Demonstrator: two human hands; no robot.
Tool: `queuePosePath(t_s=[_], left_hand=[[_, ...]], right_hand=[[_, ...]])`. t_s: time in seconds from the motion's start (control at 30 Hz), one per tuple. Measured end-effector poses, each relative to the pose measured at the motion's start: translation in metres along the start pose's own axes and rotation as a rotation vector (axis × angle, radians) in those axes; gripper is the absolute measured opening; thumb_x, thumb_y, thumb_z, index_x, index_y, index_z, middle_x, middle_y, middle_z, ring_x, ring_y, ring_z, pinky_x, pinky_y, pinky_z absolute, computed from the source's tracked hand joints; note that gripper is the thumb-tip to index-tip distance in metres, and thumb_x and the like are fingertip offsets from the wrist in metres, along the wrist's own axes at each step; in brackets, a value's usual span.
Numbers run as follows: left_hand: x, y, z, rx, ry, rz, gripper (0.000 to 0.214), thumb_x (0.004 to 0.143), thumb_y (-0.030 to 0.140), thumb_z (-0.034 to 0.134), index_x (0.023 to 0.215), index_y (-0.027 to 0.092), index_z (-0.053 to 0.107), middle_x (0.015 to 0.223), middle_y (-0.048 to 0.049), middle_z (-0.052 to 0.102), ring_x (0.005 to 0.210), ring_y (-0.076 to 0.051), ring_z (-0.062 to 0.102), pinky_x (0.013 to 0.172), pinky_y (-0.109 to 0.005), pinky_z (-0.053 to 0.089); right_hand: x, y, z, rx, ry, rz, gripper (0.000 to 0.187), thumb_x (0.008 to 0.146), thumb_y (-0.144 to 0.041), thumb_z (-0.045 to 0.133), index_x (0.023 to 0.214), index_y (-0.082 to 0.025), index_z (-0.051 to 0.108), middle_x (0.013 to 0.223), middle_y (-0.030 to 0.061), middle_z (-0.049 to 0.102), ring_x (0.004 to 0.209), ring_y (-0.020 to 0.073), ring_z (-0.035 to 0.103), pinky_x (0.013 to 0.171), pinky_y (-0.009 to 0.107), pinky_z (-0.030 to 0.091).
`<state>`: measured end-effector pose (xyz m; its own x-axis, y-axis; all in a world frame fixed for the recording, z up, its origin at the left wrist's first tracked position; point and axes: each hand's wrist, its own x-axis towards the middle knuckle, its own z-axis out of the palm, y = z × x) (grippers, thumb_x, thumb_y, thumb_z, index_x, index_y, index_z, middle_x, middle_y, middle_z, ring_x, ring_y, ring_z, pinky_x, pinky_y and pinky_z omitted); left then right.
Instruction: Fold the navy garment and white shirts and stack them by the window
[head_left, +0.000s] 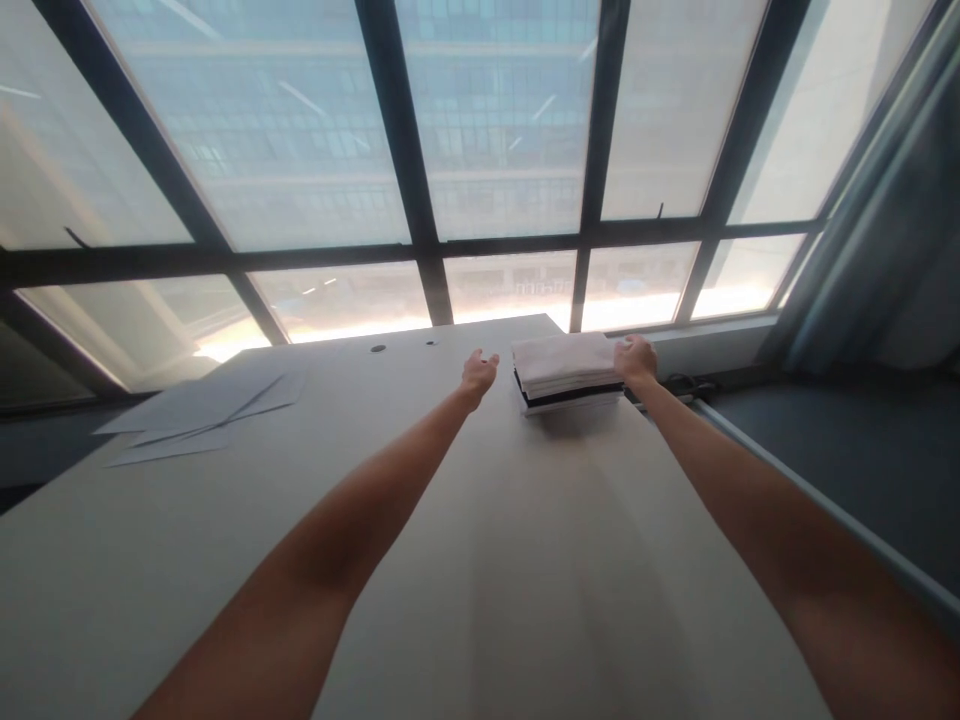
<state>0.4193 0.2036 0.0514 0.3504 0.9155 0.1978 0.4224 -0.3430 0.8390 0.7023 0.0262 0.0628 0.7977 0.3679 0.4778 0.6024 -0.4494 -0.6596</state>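
Observation:
A stack of folded cloths (566, 370), white with a black layer near the bottom, lies at the far end of a pale table (480, 560). My right hand (636, 360) rests against the stack's right edge, its fingers curled on the top layers. My left hand (478, 373) hovers a short way left of the stack, holding nothing, its fingers loosely spread. Both arms stretch far forward over the table.
Several white sheets (199, 410) lie spread on the table's far left. A wall of large windows with dark frames (420, 250) stands behind the table. A grey curtain (885, 220) hangs at the right. A dark cable (682, 385) lies by the window sill.

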Motion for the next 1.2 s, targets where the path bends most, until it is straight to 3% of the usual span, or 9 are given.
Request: queuePosePath(t_s=[0.1,0.2,0.3,0.4,0.57,0.73,0.9,1.0,1.2], left_hand=[[-0.022,-0.014,-0.052,0.12,0.054,-0.009,0.056,0.096,0.034,0.052,0.146,0.011,0.046,0.132,-0.0201,0.061,0.125,-0.028,0.056,0.108,-0.04,0.039],[-0.056,-0.033,-0.099,0.233,0.089,0.027,0.054,0.091,0.025,0.053,0.142,0.007,0.05,0.129,-0.0205,0.063,0.129,-0.029,0.053,0.113,-0.043,0.034],[-0.096,-0.053,-0.132,0.309,0.084,0.087,0.052,0.09,0.023,0.052,0.14,0.008,0.053,0.131,-0.019,0.063,0.13,-0.028,0.052,0.115,-0.043,0.033],[-0.138,-0.072,-0.151,0.364,0.044,0.133,0.051,0.09,0.026,0.054,0.139,0.011,0.055,0.139,-0.0172,0.06,0.136,-0.027,0.049,0.117,-0.041,0.032],[-0.202,-0.095,-0.164,0.499,-0.076,0.141,0.055,0.098,0.033,0.047,0.146,0.006,0.048,0.152,-0.0194,0.049,0.144,-0.025,0.041,0.12,-0.036,0.028],[-0.254,-0.116,-0.165,0.575,-0.127,0.144,0.059,0.099,0.038,0.045,0.15,0.008,0.045,0.154,-0.0172,0.047,0.147,-0.025,0.038,0.121,-0.035,0.025],[-0.284,-0.127,-0.16,0.673,-0.24,0.224,0.057,0.099,0.043,0.045,0.151,0.02,0.044,0.159,-0.0114,0.04,0.15,-0.028,0.031,0.123,-0.047,0.019],[-0.289,-0.126,-0.159,0.684,-0.29,0.242,0.055,0.1,0.042,0.043,0.151,0.022,0.045,0.161,-0.0099,0.038,0.151,-0.028,0.029,0.123,-0.049,0.018],[-0.289,-0.125,-0.161,0.675,-0.288,0.252,0.051,0.101,0.037,0.042,0.15,0.022,0.047,0.161,-0.0094,0.038,0.151,-0.027,0.03,0.123,-0.047,0.019]], right_hand=[[-0.013,-0.031,-0.015,0.07,0.142,-0.17,0.034,0.085,-0.023,0.048,0.111,-0.014,0.068,0.109,0.0159,0.069,0.11,0.0299,0.059,0.102,0.046,0.043],[-0.041,-0.069,-0.026,0.184,0.167,-0.308,0.034,0.084,-0.021,0.046,0.11,-0.015,0.067,0.11,0.0149,0.067,0.107,0.028,0.058,0.103,0.044,0.042],[-0.094,-0.105,-0.03,0.28,0.062,-0.434,0.034,0.086,-0.022,0.045,0.111,-0.015,0.066,0.114,0.0153,0.067,0.112,0.0281,0.056,0.107,0.044,0.039],[-0.166,-0.129,-0.025,0.319,-0.115,-0.497,0.038,0.09,-0.024,0.044,0.118,-0.012,0.066,0.121,0.0174,0.065,0.12,0.0285,0.053,0.112,0.043,0.035],[-0.286,-0.143,-0.01,0.217,-0.422,-0.538,0.046,0.096,-0.031,0.042,0.136,-0.014,0.059,0.143,0.0141,0.057,0.134,0.0258,0.047,0.115,0.037,0.032],[-0.357,-0.144,-0.003,0.07,-0.613,-0.571,0.051,0.1,-0.037,0.042,0.144,-0.014,0.053,0.155,0.0148,0.046,0.141,0.0257,0.041,0.116,0.037,0.03],[-0.382,-0.141,0.0,-0.096,-0.768,-0.664,0.055,0.101,-0.044,0.041,0.149,-0.018,0.049,0.162,0.014,0.035,0.15,0.0291,0.027,0.121,0.046,0.018],[-0.385,-0.139,0.0,-0.149,-0.848,-0.696,0.058,0.102,-0.047,0.038,0.152,-0.018,0.045,0.164,0.0147,0.032,0.152,0.0311,0.023,0.121,0.052,0.014],[-0.383,-0.14,-0.003,-0.169,-0.866,-0.693,0.059,0.102,-0.045,0.036,0.154,-0.018,0.042,0.164,0.0151,0.029,0.152,0.0295,0.022,0.122,0.05,0.012]])
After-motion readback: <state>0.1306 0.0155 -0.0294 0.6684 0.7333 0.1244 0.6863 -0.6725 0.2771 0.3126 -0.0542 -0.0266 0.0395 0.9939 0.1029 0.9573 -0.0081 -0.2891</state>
